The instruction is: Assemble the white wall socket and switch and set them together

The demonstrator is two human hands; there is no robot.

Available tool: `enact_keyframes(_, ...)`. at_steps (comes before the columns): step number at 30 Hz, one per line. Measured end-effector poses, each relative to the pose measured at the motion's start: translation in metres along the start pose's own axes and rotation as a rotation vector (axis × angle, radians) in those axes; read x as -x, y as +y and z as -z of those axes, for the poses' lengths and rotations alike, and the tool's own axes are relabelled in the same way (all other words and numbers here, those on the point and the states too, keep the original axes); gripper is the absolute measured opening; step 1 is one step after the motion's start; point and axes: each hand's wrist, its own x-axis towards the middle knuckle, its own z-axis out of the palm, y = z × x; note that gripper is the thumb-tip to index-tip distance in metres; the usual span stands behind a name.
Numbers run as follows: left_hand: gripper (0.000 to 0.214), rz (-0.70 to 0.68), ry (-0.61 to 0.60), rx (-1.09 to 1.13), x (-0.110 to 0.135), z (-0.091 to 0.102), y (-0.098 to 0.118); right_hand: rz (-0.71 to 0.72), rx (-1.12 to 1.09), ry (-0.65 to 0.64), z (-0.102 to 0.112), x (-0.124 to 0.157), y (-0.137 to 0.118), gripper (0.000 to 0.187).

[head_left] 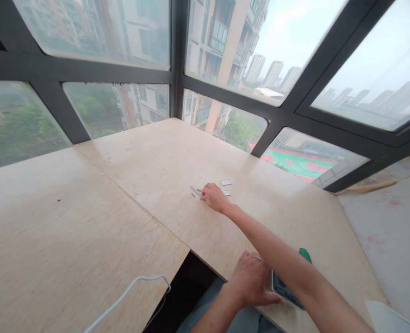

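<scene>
My right hand (214, 196) reaches out over the table, its fingers pinched together. A thin whitish strip (195, 190) sticks out to the left of its fingertips; its exact kind is too small to tell. A tiny brown piece (193, 195) lies just below that strip. Beside the right hand are two small flat white pieces (226, 182), one partly behind it. Near the front edge my left hand (248, 282), with a ring on one finger, grips the left side of a white-edged box (286, 293) with dark contents. My right forearm covers part of this box.
A green object (305, 255) shows behind the right forearm. The pale tabletop (128, 162) has a seam and a dark gap at its front. A white cable (121, 298) lies at the lower left. Windows enclose the back; a white item (388, 317) is at lower right.
</scene>
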Motion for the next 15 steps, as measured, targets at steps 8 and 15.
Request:
enact_keyframes(8, 0.08, 0.023, 0.046, 0.018, 0.001, 0.005, 0.005, -0.186, 0.056, 0.025, 0.026, 0.0, 0.052, 0.011)
enact_keyframes(15, 0.07, 0.021, 0.067, -0.052, 0.002, -0.003, 0.001, -0.168, 0.119, -0.098, 0.011, -0.02, 0.038, 0.018)
